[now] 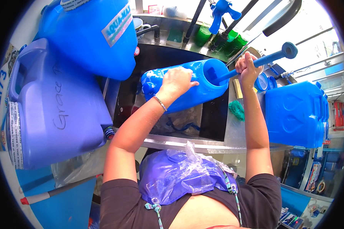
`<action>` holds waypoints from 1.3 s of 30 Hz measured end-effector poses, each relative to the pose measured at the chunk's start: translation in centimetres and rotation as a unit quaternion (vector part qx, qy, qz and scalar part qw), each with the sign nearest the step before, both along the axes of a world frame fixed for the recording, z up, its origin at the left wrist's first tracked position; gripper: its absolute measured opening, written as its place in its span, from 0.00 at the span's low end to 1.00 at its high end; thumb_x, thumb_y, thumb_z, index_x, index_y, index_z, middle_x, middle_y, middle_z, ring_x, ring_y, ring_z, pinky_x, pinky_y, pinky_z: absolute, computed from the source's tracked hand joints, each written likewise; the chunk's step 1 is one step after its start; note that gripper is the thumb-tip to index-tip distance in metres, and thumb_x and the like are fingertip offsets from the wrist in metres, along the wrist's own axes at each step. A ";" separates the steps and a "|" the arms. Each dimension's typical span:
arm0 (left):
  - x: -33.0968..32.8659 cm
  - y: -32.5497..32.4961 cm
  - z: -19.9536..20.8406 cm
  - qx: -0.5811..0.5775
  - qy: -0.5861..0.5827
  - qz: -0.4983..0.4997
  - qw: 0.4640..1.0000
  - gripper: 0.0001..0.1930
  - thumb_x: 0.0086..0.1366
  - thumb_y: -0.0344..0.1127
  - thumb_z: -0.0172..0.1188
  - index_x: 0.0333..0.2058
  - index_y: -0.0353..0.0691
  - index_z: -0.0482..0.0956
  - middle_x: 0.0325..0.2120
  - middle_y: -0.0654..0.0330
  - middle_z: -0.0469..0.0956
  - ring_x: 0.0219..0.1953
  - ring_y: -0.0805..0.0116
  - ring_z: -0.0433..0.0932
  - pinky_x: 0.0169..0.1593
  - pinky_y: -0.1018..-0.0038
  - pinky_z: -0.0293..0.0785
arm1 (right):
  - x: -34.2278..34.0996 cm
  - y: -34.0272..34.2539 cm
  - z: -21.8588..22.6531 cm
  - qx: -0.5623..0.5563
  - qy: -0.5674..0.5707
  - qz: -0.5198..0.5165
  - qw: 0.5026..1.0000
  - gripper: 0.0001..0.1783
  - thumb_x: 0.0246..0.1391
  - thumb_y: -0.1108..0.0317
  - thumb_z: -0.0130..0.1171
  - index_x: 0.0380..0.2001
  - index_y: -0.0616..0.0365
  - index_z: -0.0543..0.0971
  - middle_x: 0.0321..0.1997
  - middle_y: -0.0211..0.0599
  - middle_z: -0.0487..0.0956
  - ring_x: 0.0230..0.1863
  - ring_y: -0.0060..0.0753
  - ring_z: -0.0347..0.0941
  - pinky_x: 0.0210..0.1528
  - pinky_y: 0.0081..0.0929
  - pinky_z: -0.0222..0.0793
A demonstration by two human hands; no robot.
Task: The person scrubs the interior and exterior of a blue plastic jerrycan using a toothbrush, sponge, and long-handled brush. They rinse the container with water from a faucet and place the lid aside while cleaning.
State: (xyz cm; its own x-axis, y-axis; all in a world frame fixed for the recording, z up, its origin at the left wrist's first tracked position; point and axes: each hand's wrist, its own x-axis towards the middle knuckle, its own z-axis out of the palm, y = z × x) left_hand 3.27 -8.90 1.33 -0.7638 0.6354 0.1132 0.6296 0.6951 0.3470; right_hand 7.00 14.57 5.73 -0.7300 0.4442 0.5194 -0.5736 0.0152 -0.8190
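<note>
A blue water jug [179, 100] lies tilted on its side over the dark sink [214, 121], its wide round mouth facing right. My left hand [178, 81] lies over the top of the jug and grips it, thumb toward the mouth. Closed around a long blue handle [272, 58] is my right hand [249, 68], to the right of the jug. The handle's lower part passes into the jug's mouth; what is at its inner end is hidden. At the jug's left end there is a small blue tap [149, 87].
Large blue [99, 34] and purple [61, 103] containers crowd the left side. Blue jerrycans [294, 114] stand at right. A green scrubber [237, 110] and a yellow sponge [238, 88] lie on the sink's right ledge. A blue-handled tap [222, 15] hangs beyond the sink.
</note>
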 end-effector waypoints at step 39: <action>0.8 5.9 -1.7 0.172 -0.459 0.002 0.872 0.16 0.61 0.44 0.66 0.34 0.35 0.77 0.27 0.53 0.78 0.28 0.59 0.80 0.34 0.63 0.79 | 0.7 2.4 5.9 0.072 -0.063 -0.117 0.989 0.28 0.64 0.53 0.57 0.13 0.56 0.69 0.12 0.31 0.69 0.15 0.23 0.66 0.21 0.23 0.61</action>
